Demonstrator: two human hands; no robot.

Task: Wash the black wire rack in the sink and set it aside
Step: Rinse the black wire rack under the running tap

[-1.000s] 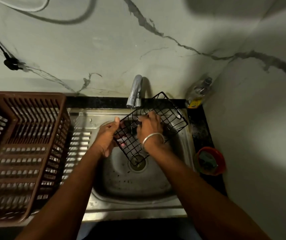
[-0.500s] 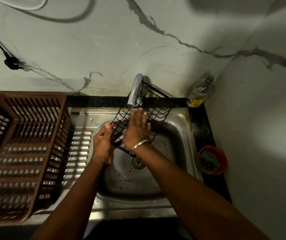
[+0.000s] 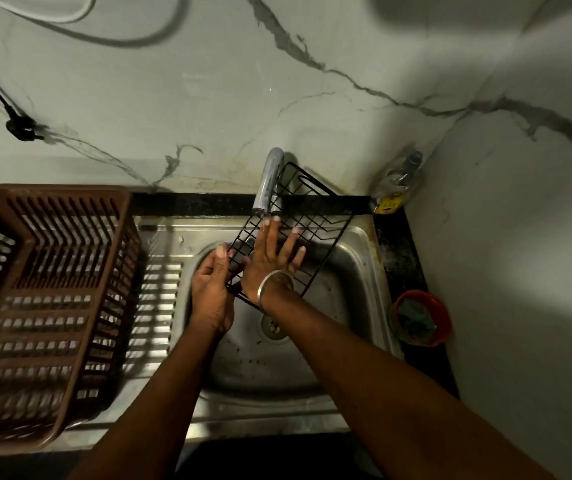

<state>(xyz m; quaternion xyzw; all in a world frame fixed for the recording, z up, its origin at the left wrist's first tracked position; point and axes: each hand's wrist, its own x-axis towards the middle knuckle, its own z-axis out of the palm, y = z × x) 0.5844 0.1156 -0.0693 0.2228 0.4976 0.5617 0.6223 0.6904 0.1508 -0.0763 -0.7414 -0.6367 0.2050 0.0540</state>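
The black wire rack [image 3: 315,220], a thin-rodded rectangular grid with raised sides, is held tilted over the basin of the stainless-steel sink [image 3: 357,271], its far end up behind the curved metal tap [image 3: 267,181]. The left hand [image 3: 211,289] grasps the rack's near left edge, thumb on top. The right hand [image 3: 270,258], with a silver bangle [image 3: 275,282] at the wrist, lies flat on the grid with fingers straight and spread, covering part of it. Below them is the round drain [image 3: 274,325] in the dull, speckled basin. A brown slatted plastic basket [image 3: 48,271] sits on the ribbed drainboard to the left. A clear bottle [image 3: 398,183] stands in the corner, and a red bowl [image 3: 419,318] sits on the dark counter at right. The wall [image 3: 208,98] is pale marble with grey veins.
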